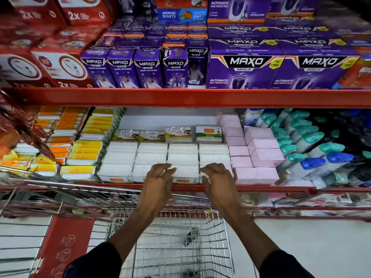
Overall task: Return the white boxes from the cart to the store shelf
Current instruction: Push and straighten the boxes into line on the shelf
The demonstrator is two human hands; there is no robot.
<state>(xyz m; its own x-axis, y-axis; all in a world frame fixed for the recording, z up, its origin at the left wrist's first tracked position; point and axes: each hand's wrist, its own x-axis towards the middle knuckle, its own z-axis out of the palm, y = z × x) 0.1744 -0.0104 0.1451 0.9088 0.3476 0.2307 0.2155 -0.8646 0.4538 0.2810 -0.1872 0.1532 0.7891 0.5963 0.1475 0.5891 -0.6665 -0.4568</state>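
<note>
- My left hand (159,175) and right hand (215,175) were both over the front row of the white boxes (182,157) on the store shelf (180,98); the fingers were spread and loose, grasping nothing.
- The white boxes stood in four columns; how many in each I could not tell.
- Pink boxes (259,157) touched them on the right, yellow packs (86,151) on the left.
- Four small packs with labels (178,134) stood behind.
- The cart (180,247) below my arms had no white box that I could see.
</note>
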